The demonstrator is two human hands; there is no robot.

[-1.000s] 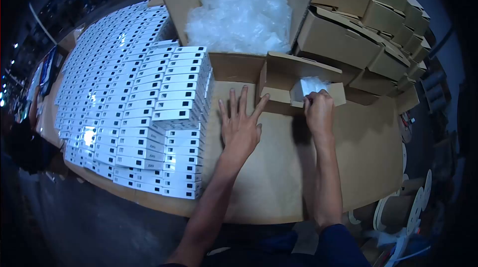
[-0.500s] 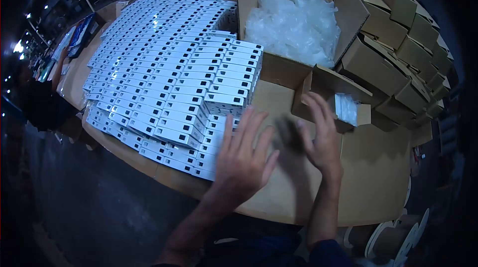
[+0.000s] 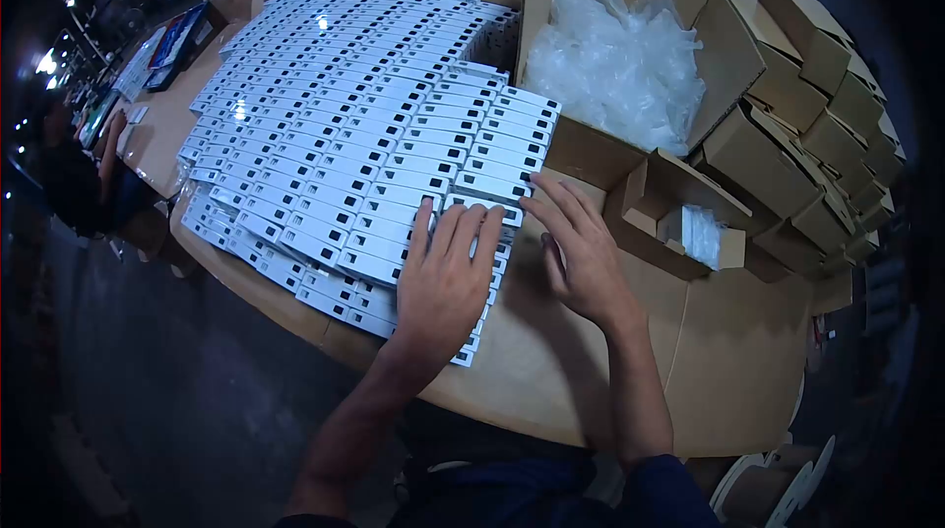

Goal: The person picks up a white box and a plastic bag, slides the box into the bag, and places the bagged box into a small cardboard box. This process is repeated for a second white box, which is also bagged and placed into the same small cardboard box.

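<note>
A worker's left hand [image 3: 445, 290] lies over the near end of a pile of white boxes [image 3: 413, 149], fingers extended; its thumb is hidden, so any grip cannot be told. The right hand [image 3: 588, 267] is open, fingertips at the front row's edge. The pile spreads toward eleven o'clock from the left hand, each box's long axis running between nine and ten to between three and four, dark square at the latter end; its print is too small to read. Half a second earlier, the right hand was farther from the boxes, nearer the small carton [image 3: 694, 190] now toward three o'clock from it, holding a plastic-wrapped packet [image 3: 701, 236]. Toward twelve to one, a large carton [image 3: 730, 46] marked "FIBREA" holds clear plastic [image 3: 615, 65].
</note>
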